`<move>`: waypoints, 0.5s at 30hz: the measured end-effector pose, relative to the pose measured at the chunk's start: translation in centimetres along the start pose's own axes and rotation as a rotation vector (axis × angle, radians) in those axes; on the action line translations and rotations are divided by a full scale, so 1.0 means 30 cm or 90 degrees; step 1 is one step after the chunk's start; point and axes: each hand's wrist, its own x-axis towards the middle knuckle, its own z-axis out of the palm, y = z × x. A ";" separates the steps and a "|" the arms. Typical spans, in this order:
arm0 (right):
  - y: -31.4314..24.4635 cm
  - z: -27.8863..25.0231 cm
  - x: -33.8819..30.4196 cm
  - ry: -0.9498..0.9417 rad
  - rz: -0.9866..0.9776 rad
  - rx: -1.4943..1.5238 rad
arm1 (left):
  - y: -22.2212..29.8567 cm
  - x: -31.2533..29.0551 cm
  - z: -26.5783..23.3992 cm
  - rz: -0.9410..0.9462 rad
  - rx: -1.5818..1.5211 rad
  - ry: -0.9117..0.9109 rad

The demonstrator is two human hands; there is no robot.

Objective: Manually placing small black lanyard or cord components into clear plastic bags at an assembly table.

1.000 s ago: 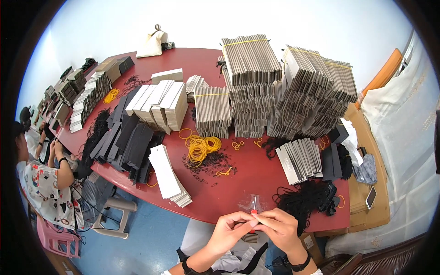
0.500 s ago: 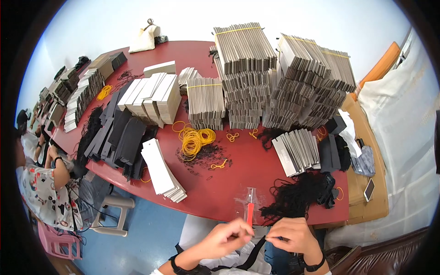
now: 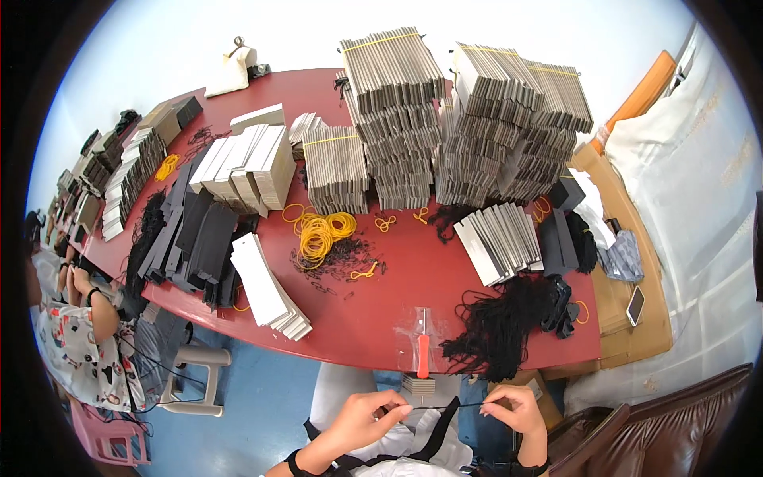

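Low in the view, in front of my lap, my left hand (image 3: 369,419) pinches one end of a thin black cord (image 3: 447,408). My right hand (image 3: 515,409) grips the other end, and the cord runs nearly straight between them. Just beyond, a tool with an orange-red handle (image 3: 423,356) and a thin metal shaft lies at the table edge, with clear tape around its shaft. Below its handle shows a small stack of grey pieces (image 3: 418,385). A tangled heap of black cords (image 3: 494,327) lies to the right of the tool.
The red table (image 3: 369,318) holds tall banded stacks of grey boards (image 3: 397,119), white cards (image 3: 266,286), black strips (image 3: 199,246) and yellow rubber bands (image 3: 326,234). A co-worker (image 3: 87,334) sits at left. A phone (image 3: 635,305) rests on cardboard at right.
My hands have moved apart, and the cord now shows stretched between them. The whole scene has shifted slightly left and up in the view. The grey pieces below the tool have come into sight.
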 end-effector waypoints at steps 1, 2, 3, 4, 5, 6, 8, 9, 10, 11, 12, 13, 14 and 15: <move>0.018 0.001 -0.011 0.024 0.027 0.037 | -0.005 0.001 0.007 0.006 -0.011 0.013; 0.035 0.003 -0.020 0.048 0.054 0.082 | -0.009 0.002 0.014 0.002 -0.010 0.007; 0.054 0.004 -0.027 0.052 0.057 0.093 | -0.013 0.003 0.023 0.004 -0.014 0.017; 0.074 0.008 -0.033 0.055 0.058 0.084 | -0.017 0.004 0.030 0.006 -0.018 0.028; 0.093 0.012 -0.039 0.060 0.092 0.104 | -0.021 0.006 0.036 0.006 -0.018 0.026; 0.113 0.014 -0.044 0.063 0.129 0.129 | -0.024 0.008 0.042 0.030 0.015 0.031; 0.156 0.026 -0.049 0.062 0.160 0.133 | -0.029 0.009 0.049 0.054 0.047 0.037; 0.177 0.033 -0.050 0.057 0.191 0.146 | -0.031 0.009 0.051 0.055 0.053 0.041; 0.199 0.042 -0.049 0.058 0.192 0.142 | -0.032 0.009 0.053 0.055 0.065 0.047; 0.222 0.055 -0.048 0.048 0.210 0.147 | -0.032 0.009 0.058 0.055 0.058 0.047; 0.245 0.072 -0.046 0.039 0.227 0.151 | -0.033 0.009 0.063 0.060 0.050 0.058; 0.268 0.090 -0.043 0.025 0.242 0.161 | -0.032 0.009 0.069 0.062 0.049 0.070; 0.290 0.107 -0.039 0.025 0.241 0.161 | -0.030 0.008 0.074 0.067 0.043 0.069; 0.311 0.126 -0.035 0.012 0.253 0.146 | -0.030 0.007 0.078 0.116 0.074 0.141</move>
